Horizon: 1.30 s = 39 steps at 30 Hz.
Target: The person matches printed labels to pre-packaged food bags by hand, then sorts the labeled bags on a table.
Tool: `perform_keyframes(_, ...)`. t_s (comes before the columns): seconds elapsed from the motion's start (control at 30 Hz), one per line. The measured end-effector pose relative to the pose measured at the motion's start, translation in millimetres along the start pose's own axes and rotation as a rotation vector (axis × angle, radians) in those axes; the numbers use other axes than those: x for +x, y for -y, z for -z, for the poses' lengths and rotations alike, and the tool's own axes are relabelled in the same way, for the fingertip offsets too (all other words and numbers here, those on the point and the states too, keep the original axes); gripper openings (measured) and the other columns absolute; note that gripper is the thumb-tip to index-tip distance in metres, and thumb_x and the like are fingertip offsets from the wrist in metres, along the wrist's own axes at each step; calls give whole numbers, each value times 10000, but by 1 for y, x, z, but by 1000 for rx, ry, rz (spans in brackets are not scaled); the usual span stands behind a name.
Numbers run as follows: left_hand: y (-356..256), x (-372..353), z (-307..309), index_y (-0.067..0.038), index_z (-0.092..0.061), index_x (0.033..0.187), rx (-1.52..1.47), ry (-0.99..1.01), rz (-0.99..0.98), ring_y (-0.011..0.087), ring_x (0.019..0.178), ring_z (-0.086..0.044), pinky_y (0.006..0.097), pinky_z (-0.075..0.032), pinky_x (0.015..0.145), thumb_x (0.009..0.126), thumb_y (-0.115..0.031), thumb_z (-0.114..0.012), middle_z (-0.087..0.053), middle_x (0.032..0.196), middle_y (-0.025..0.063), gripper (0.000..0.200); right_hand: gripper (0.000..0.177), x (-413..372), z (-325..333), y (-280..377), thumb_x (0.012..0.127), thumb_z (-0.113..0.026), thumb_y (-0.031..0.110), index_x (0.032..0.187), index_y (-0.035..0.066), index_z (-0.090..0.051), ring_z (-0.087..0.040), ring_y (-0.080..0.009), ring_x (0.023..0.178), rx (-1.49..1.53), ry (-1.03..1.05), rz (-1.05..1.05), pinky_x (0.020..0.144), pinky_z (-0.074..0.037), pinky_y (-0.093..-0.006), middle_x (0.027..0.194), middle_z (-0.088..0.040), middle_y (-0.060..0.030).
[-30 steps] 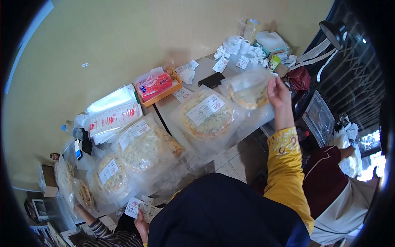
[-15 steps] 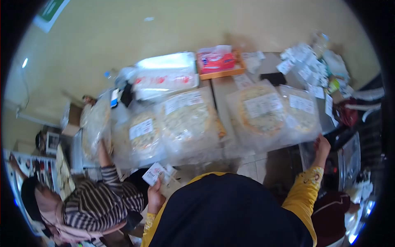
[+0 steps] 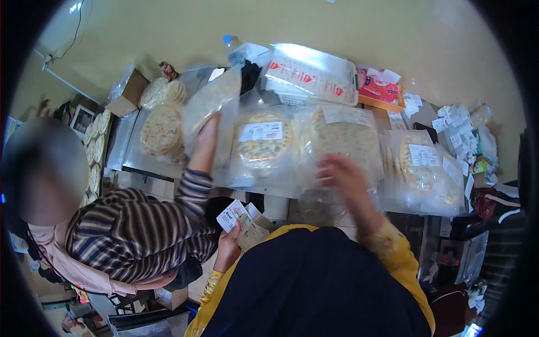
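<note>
My left hand (image 3: 229, 242) is closed on a stack of printed labels (image 3: 242, 220), low in front of the table. My right hand (image 3: 342, 178), blurred by motion, hovers over the lower edge of a large bagged pizza (image 3: 343, 132) with a white label; its fingers look apart and hold nothing visible. Left of that lies another bagged pizza (image 3: 264, 140) with a label. To the right are more labelled pizzas in clear bags (image 3: 418, 160). At the left, a co-worker's hand (image 3: 208, 132) holds up a bagged pizza (image 3: 216, 101).
A person in a striped top (image 3: 140, 230) stands close on my left. Along the wall are a white tray (image 3: 314, 73), a pink packet (image 3: 379, 84) in an orange box, a bottle (image 3: 230, 48) and crumpled paper strips (image 3: 455, 126). Unlabelled pizzas (image 3: 161, 130) lie at the left.
The view has turned left. My right hand has left the far-right bag's corner and moved left over the large pizza. The co-worker's bagged pizza has been raised and shifted.
</note>
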<state>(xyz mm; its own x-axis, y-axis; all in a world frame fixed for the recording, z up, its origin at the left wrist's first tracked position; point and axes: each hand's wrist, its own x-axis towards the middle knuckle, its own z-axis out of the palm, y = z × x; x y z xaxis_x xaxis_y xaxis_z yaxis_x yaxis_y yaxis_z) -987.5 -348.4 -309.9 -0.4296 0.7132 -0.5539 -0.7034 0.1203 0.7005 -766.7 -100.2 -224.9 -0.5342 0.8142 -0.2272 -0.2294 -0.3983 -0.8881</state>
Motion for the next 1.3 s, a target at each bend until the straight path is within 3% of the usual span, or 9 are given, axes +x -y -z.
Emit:
perform_keyframes(0.1, -5, -2, 21, 15, -487, 1178, 121, -26, 11, 170, 1004, -531, 308, -414, 872, 919, -213, -496, -559, 1120, 70, 345, 355, 41, -49, -122, 843, -583, 178, 1129, 49, -418, -544, -276, 857, 348, -77, -375, 730, -493, -406, 1049, -478, -87)
perform_keyframes(0.3, -12, 7, 49, -6, -519, 1162, 429, -22, 145, 134, 973, -519, 257, -394, 851, 909, -284, -516, -570, 1061, 48, 376, 285, 97, -89, -150, 839, -599, 282, 985, 84, -454, -507, -245, 708, 383, -735, -351, 664, -492, -414, 884, -466, -76)
perform_keyframes(0.43, -6, 15, 52, 6, -510, 1155, 506, 147, -44, 145, 927, -506, 283, -394, 837, 917, -292, -499, -562, 1019, 71, 382, 248, 120, -74, -180, 847, -590, 278, 952, 93, -463, -498, -203, 651, 426, -684, -241, 582, -472, -361, 834, -475, -72)
perform_keyframes(0.53, -20, 19, 55, 15, -492, 1168, 496, 121, 108, 151, 948, -506, 292, -405, 828, 922, -290, -491, -557, 1044, 80, 392, 222, 127, -79, -177, 840, -604, 271, 861, 78, -498, -476, -148, 603, 285, -656, -172, 519, -427, -287, 774, -505, -51)
perform_keyframes(0.7, -29, 14, 45, 16, -491, 1166, 315, 152, 94, 159, 957, -520, 300, -413, 842, 925, -275, -486, -564, 1051, 86, 378, 216, 129, -107, -117, 817, -637, 247, 718, 69, -564, -422, -85, 556, 6, -540, 82, 459, -308, -209, 659, -495, 17)
perform_keyframes(0.93, -15, 28, 55, 20, -493, 1162, 297, 162, 57, 157, 959, -528, 288, -416, 843, 918, -265, -505, -575, 1050, 80, 375, 214, 130, -144, -4, 777, -676, 283, 741, 89, -595, -434, -82, 652, -72, -382, 155, 583, -351, -264, 699, -525, 35)
perform_keyframes(1.07, -21, 22, 41, 14, -502, 1148, 347, 152, 27, 160, 925, -540, 290, -427, 812, 908, -252, -524, -579, 1038, 75, 359, 203, 105, -120, 68, 766, -683, 293, 750, 107, -603, -450, -91, 697, -261, -347, 166, 636, -372, -269, 734, -563, 26)
perform_keyframes(1.13, -9, 30, 49, 3, -514, 1129, 330, 191, -5, 172, 867, -566, 303, -455, 758, 891, -249, -553, -585, 1011, 73, 349, 189, 72, -100, 113, 744, -710, 211, 716, 57, -603, -479, -83, 584, -292, -356, 318, 525, -366, -255, 662, -552, 12)
perform_keyframes(1.3, -11, 14, 17, 15, -515, 1149, 415, 32, 43, 171, 920, -552, 298, -428, 804, 884, -218, -562, -585, 1059, 78, 356, 161, -29, 2, 216, 756, -693, 235, 785, 92, -625, -499, -82, 709, -337, -463, 341, 621, -371, -254, 756, -597, 10)
